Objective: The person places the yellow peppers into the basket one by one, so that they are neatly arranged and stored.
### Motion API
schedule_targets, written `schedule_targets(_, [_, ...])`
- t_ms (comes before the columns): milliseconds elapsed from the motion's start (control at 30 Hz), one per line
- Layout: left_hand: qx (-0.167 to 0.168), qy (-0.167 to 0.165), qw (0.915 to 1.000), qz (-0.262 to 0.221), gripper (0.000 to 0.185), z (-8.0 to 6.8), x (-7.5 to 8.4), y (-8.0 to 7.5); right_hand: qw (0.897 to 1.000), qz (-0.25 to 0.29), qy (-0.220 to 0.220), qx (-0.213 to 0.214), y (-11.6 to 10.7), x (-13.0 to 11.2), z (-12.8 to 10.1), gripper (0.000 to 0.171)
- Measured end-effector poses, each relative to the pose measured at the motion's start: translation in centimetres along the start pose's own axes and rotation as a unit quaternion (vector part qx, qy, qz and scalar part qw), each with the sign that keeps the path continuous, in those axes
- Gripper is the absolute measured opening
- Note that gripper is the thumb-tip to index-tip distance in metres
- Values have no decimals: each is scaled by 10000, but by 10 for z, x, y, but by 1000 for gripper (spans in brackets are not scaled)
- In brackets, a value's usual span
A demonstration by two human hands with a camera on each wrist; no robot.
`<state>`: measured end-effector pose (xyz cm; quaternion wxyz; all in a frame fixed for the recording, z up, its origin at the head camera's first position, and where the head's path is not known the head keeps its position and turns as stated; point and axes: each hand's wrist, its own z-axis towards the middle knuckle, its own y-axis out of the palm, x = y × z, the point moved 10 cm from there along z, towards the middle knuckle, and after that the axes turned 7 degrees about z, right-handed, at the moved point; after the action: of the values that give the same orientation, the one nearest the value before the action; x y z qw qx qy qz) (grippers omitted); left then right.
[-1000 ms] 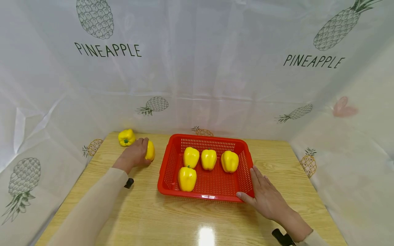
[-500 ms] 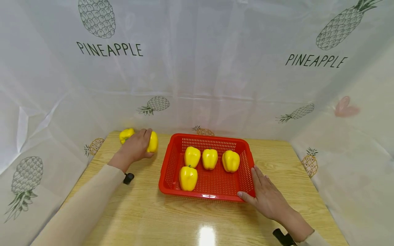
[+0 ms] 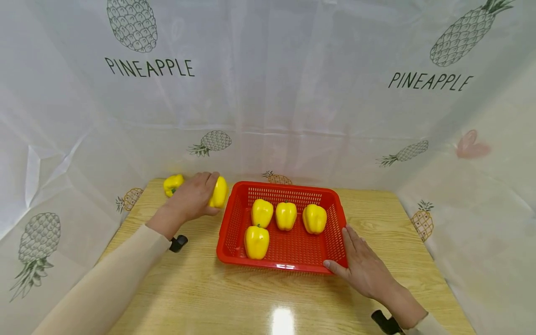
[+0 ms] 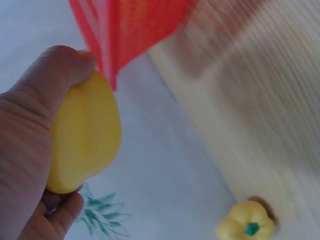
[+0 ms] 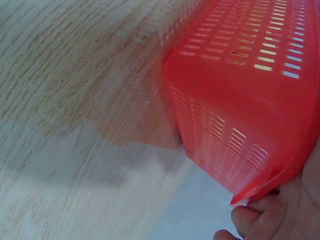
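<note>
My left hand [image 3: 194, 195] grips a yellow bell pepper [image 3: 218, 192] just left of the red basket [image 3: 272, 265]. In the left wrist view, thumb and fingers hold that pepper's two ends, with the basket's red corner close beyond the thumb. My right hand [image 3: 366, 272] rests at the basket's near right corner, fingers fairly straight along the side rim and thumb on the front rim. The right wrist view shows the fingertips [image 5: 245, 220] beside the rim. Inside the basket are several yellow bell peppers [image 3: 286, 216], mostly toward the left.
Another yellow bell pepper [image 3: 172, 185] lies at the table's back left corner, partly behind my left hand. The wooden table [image 3: 234, 302] ends at a white curtain [image 3: 293, 102] printed with pineapples, which surrounds the back and sides.
My left hand has lifted the bell pepper and carried it right and slightly back, up to the basket's left rim. My right hand stays at the basket's corner.
</note>
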<state>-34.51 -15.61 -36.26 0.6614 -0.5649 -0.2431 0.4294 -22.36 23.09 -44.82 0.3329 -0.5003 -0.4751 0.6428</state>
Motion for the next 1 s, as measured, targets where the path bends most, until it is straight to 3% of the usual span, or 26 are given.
schedule_targets(200, [305,201,9993,-103,101,3,20,-13,10000,9,7,-2,0,0,0,105])
schedule_targets(467, [120,350,9991,-205,103,11,48,-17,10000,-7,2,-13,0,0,1,104])
schedule_targets(700, [232,586,9976,-273,104,20,77,-18,10000,-25,23,-38,0,1,1,104])
schedule_targets(1000, [133,693,9974,-121,101,33,108,-17,10000,3,-4,23,0,1,1,104])
